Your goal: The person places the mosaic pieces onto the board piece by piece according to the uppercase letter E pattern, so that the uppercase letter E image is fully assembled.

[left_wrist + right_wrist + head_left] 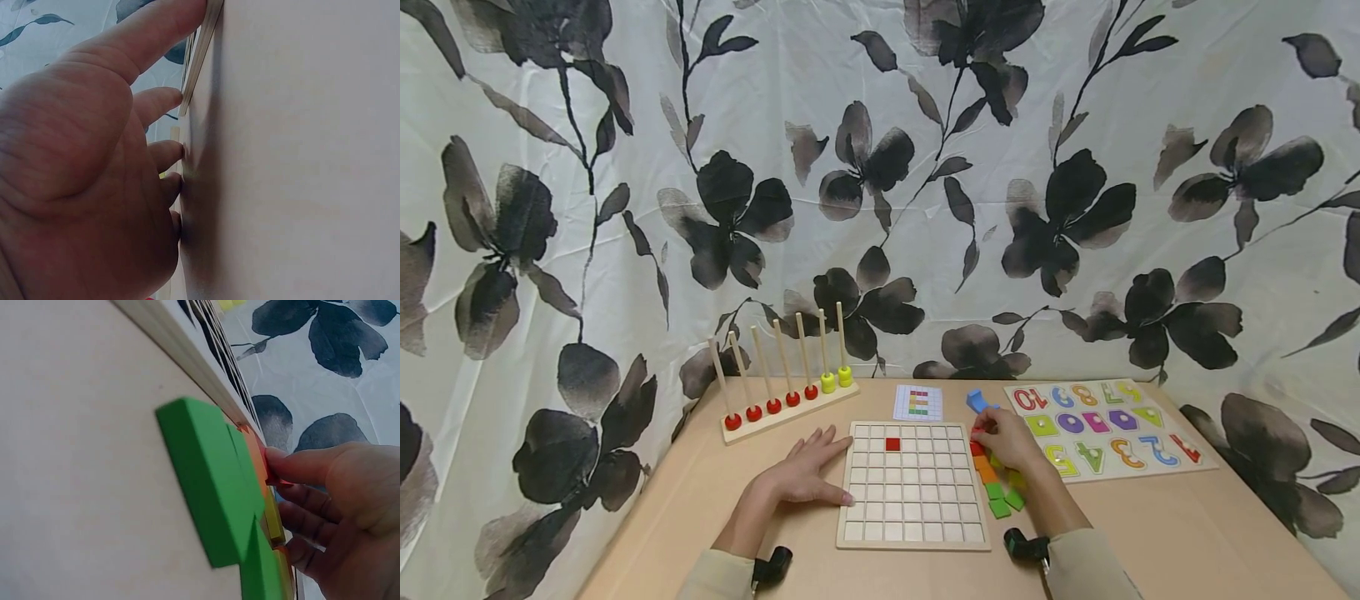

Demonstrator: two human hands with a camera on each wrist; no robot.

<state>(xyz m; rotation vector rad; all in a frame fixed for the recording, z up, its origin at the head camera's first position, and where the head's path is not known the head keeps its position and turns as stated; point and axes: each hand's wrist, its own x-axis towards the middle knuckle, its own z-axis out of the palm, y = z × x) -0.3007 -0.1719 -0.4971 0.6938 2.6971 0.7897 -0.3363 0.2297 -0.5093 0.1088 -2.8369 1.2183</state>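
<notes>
A wooden grid board (913,547) with white squares lies on the table, one red square block (892,444) in an upper cell. My left hand (801,475) rests beside its left edge with fingers spread, the thumb and a fingertip touching the frame. To the right of the board, my right hand (1009,439) pinches a red block (271,464) between thumb and fingers, partly hidden by them. Below that hand lie loose blocks: orange (985,471), green (997,507) and yellow (1017,479). A blue block (977,401) sits just beyond the fingers.
A pattern card (917,403) with coloured squares lies behind the board. At the back left stands a peg rack (790,410) with red and yellow beads. A number puzzle board (1108,429) lies to the right. Floral cloth (880,208) hangs behind the table.
</notes>
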